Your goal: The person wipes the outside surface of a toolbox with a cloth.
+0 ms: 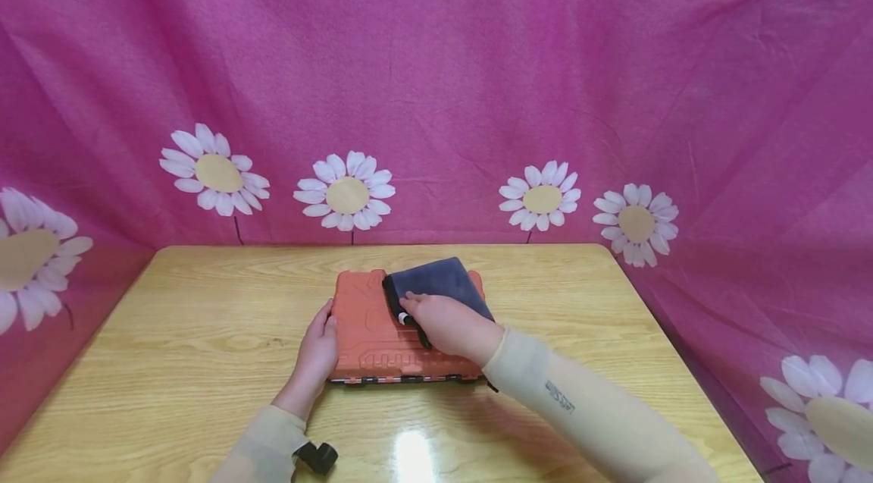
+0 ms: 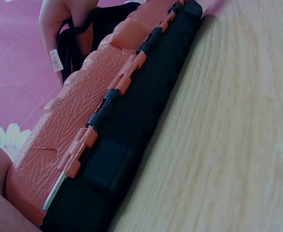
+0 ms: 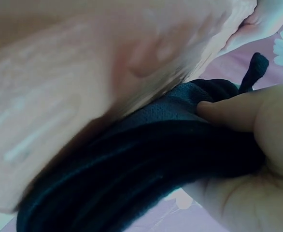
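Note:
An orange hard case (image 1: 361, 324) with a black lower half (image 2: 151, 87) lies closed on the wooden table. My left hand (image 1: 317, 346) grips its left side; in the left wrist view only part of that hand shows at the lower left. My right hand (image 1: 453, 324) pinches a dark blue-grey drawstring pouch (image 1: 439, 282) by its gathered black end, over the right part of the case lid. The thumb and fingers close on the dark cloth (image 3: 146, 154) in the right wrist view. A small white tag (image 2: 56, 60) hangs by the black cords.
The wooden table (image 1: 204, 331) reaches back to a pink cloth backdrop (image 1: 436, 73) printed with white daisies. A black wrist-worn device (image 1: 317, 459) sits at the left wrist. Hinge pieces (image 2: 103, 108) run along the case's near edge.

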Available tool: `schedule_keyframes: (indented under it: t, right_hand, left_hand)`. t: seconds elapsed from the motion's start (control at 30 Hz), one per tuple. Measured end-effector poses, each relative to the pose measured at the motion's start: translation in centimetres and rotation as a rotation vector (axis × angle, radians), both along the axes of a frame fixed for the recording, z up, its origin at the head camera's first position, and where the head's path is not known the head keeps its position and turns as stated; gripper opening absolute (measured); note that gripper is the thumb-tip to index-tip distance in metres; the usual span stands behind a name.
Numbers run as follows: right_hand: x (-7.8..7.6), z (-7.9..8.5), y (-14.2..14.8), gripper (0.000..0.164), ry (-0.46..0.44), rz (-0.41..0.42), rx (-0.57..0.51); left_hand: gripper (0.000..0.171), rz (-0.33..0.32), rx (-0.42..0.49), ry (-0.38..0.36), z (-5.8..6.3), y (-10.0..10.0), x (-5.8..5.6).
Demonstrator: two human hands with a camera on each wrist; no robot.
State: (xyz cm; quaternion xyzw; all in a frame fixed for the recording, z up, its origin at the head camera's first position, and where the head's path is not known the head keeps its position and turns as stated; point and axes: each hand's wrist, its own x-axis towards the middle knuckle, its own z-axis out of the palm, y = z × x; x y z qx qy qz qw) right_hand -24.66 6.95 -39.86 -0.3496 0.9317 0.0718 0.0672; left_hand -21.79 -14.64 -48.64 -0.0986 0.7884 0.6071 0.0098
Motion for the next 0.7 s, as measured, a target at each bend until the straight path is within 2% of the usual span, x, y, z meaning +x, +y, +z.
schedule_keyframes:
  t: [0.33, 0.7]
  right_hand:
    - [2.1, -0.2, 0.4, 0.056, 0.069, 0.071, 0.041]
    - [4.4, -0.7, 1.4, 0.052, 0.095, 0.122, -0.011]
  left_hand:
    - [0.054, -0.001, -0.002, 0.002, -0.1, -0.2, 0.0]
    - [0.054, -0.003, -0.003, 0.009, 0.0, -0.1, 0.0]
